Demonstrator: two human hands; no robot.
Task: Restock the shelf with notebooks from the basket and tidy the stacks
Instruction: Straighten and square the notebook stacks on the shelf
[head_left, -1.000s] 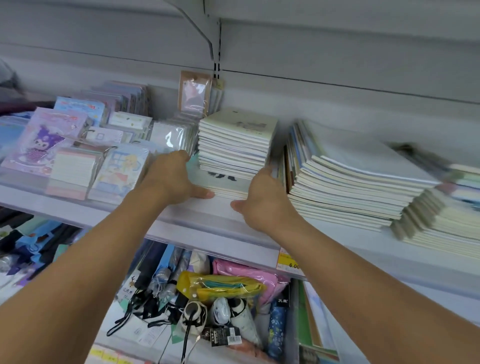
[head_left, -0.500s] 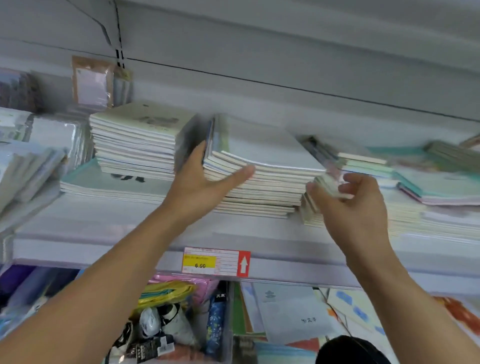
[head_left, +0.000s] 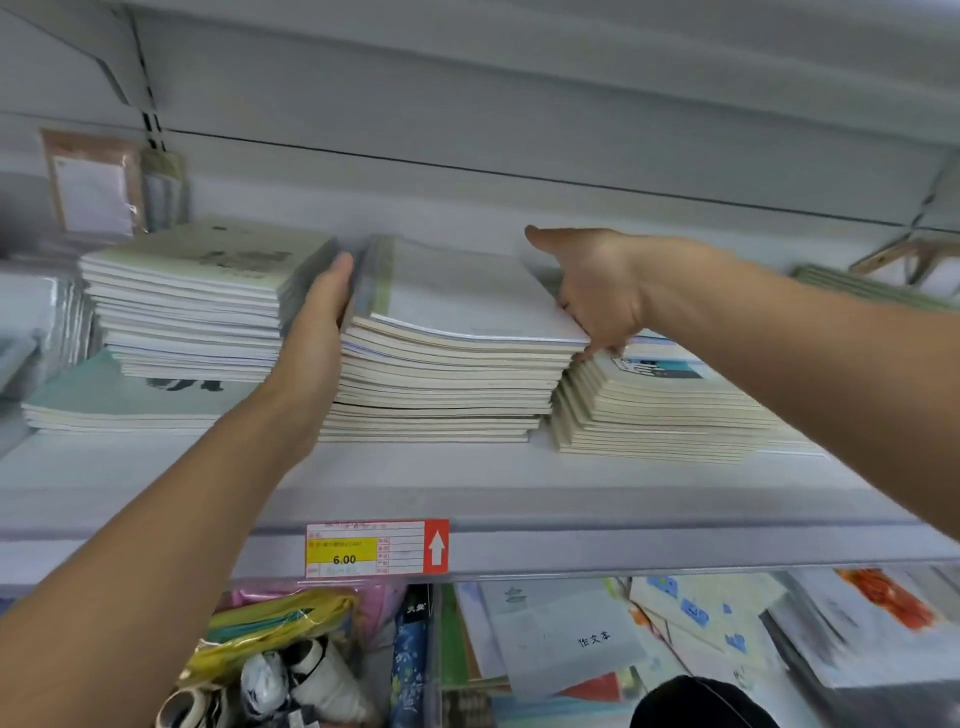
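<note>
Shelf carries three notebook stacks in a row; left stack sits on a wider, lower pile; middle stack stands between both hands; right stack lies just beside it, fanned and lower. Left hand lies flat against the left side of the middle stack, fingers straight, pressing, nothing gripped; right hand is at the stack's right edge, thumb out over the top cover, fingertips at the edge of the upper notebooks; whether they curl under cannot be told. One price tag on the shelf's front rail reads 6.00, one white arrow pointing up. Basket not visible; lower shelf holds mixed stationery, uncounted.
</note>
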